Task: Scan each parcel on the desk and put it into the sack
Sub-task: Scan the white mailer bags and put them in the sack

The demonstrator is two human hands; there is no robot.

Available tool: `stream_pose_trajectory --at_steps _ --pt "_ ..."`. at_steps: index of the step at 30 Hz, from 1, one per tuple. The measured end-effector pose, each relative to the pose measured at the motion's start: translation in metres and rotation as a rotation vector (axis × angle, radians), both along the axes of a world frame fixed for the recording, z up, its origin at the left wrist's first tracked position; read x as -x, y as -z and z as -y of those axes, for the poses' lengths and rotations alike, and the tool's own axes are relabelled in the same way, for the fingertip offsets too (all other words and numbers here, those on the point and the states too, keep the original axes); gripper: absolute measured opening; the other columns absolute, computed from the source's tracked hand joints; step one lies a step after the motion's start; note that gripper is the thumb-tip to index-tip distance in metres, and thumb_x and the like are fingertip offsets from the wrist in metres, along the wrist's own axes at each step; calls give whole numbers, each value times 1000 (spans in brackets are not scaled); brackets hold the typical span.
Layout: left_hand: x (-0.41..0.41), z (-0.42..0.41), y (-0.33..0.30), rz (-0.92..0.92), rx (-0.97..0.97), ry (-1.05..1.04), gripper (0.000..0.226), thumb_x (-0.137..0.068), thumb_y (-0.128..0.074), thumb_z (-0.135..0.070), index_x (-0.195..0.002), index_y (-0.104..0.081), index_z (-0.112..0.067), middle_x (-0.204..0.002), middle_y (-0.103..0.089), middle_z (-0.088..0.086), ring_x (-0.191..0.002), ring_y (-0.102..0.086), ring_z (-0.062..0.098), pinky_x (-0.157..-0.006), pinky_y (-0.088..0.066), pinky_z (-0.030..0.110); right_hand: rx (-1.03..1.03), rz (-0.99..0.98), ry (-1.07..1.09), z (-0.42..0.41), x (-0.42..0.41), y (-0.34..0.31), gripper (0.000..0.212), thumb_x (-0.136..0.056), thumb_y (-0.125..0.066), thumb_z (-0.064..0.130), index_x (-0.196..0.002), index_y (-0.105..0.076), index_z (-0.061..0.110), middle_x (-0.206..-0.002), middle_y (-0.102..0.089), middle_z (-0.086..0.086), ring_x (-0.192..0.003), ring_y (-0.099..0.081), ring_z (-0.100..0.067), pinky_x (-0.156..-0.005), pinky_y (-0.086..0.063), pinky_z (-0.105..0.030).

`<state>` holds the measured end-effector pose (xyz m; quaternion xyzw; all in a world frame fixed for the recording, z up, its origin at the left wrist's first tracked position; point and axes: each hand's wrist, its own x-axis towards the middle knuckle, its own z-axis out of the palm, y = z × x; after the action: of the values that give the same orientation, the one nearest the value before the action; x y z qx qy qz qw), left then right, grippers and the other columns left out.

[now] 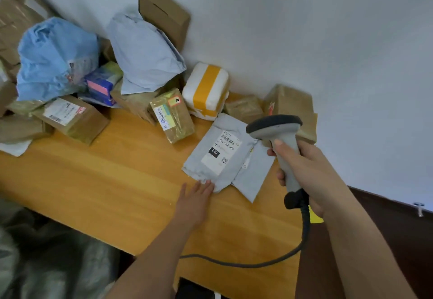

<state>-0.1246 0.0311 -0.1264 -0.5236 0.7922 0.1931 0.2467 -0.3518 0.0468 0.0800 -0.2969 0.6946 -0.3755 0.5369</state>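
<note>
A flat grey mailer parcel (210, 155) lies on the wooden desk (117, 174), its white label with barcode facing up. My left hand (195, 196) rests flat on the desk, straight fingertips touching the mailer's near corner. My right hand (304, 169) grips the handle of a grey barcode scanner (276, 132), whose dark head hangs over the mailer's far right edge. A second grey mailer (255, 177) lies partly under the first. The sack (46, 259), grey and blurred, sits below the desk's near edge at the lower left.
Several parcels are piled along the wall: a blue bag (54, 57), a pale grey bag (143, 55), brown boxes (72, 118), a taped box (173, 116), a white foam box with yellow tape (206, 90). The scanner cable (257, 263) loops over the desk's front.
</note>
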Motion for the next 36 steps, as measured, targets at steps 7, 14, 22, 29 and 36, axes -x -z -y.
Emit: stream_pose_trajectory --at_steps 7,14,22,29,36 --pt "-42 -17 -3 -70 -114 -192 25 -90 -58 -28 -111 -66 -18 -110 -64 -1 -106 -60 18 -80 -43 26 -15 22 -98 16 -14 2 29 -99 -53 41 -102 -63 14 -76 -61 -7 -53 -52 -12 -57 -45 -29" --pt "-65 -16 -11 -723 -359 -1138 19 -72 -84 -9 -72 -66 -3 -60 -61 4 -57 -56 19 -52 -45 22 -9 39 -173 22 -41 6 26 -98 -55 40 -101 -63 15 -94 -66 -17 -55 -53 -12 -62 -46 -34" --pt "-69 -4 13 -448 -20 -1310 88 -65 -90 -31 -129 -35 -3 -118 -52 11 -110 -54 31 -85 -46 41 -57 23 -211 22 -70 16 35 -99 -53 43 -107 -60 10 -94 -55 -9 -53 -53 -9 -62 -45 -33" --pt "-79 -15 3 -759 -82 -1476 32 -85 -72 -8 -66 -46 -11 -70 -54 8 -69 -49 22 -62 -44 34 -30 13 -236 18 -92 -1 36 -98 -53 43 -107 -61 9 -92 -59 -11 -55 -52 -12 -64 -45 -35" --pt "-118 -1 -50 -927 97 -1513 13 -91 -51 2 -89 -54 -10 -88 -62 16 -75 -57 27 -68 -51 41 66 13 -269 19 -118 -38 38 -98 -53 43 -108 -59 7 -96 -57 -8 -51 -53 -9 -60 -45 -34"
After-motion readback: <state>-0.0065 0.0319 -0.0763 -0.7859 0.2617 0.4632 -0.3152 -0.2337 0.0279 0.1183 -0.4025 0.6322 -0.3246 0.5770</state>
